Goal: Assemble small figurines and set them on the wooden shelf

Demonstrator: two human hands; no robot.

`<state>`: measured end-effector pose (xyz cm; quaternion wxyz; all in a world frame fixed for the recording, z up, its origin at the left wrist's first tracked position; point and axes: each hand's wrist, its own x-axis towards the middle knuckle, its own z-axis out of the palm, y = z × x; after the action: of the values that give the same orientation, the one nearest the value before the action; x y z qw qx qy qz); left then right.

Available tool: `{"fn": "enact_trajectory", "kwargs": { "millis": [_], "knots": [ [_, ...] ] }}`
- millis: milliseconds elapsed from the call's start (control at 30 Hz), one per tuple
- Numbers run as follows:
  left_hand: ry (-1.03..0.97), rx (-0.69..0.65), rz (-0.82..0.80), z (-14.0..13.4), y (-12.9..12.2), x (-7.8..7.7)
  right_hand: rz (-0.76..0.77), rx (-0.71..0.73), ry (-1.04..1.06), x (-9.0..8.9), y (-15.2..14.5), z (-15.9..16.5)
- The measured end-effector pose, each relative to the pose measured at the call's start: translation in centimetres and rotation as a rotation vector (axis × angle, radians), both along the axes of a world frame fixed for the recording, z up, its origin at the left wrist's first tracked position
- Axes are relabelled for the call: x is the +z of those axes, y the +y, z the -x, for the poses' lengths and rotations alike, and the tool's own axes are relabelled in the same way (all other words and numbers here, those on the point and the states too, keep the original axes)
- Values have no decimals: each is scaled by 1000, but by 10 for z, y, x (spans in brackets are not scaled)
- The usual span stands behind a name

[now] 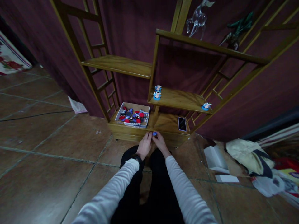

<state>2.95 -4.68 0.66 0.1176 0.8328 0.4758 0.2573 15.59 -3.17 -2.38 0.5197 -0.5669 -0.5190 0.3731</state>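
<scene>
Purple piece (154, 133) was up at the front edge of the bottom shelf (166, 123), between the hands. Hands were close together: right hand (161, 142) pinched it by the fingertips; left hand (144, 145) had its fingers right beside it, couldn't tell if they gripped too. Fingertip hold made sense, I'd say: tiny part, and fingers hid most of it, so no read on its shape.

Open box (139, 106) of mixed red and purple pieces sat on the same shelf, left of the post (155, 117), probably there for easy reach. Phone (182, 124) lay flat on the other side.

Middle shelf (179, 99) had a front figure (157, 95), a rear figure (158, 88) and a right-end figure (206, 106), all upright on blue bases. Post and overhanging shelf were the main obstructions. Glass horse (197, 19) higher up looked easy to break.
</scene>
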Motion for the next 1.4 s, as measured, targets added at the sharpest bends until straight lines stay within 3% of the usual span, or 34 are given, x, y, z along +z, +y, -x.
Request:
{"fn": "enact_trajectory", "kwargs": {
  "millis": [167,333,800,1400],
  "knots": [
    [296,-4,-114,6,3,5,-4,6,41,2,0,0],
    [409,-1,-148,10,5,9,15,30,107,1,0,2],
    [426,2,-192,8,5,0,-2,30,100,4,-2,1],
    [395,-52,-134,6,1,6,31,88,106,4,-5,-8]
  ]
}}
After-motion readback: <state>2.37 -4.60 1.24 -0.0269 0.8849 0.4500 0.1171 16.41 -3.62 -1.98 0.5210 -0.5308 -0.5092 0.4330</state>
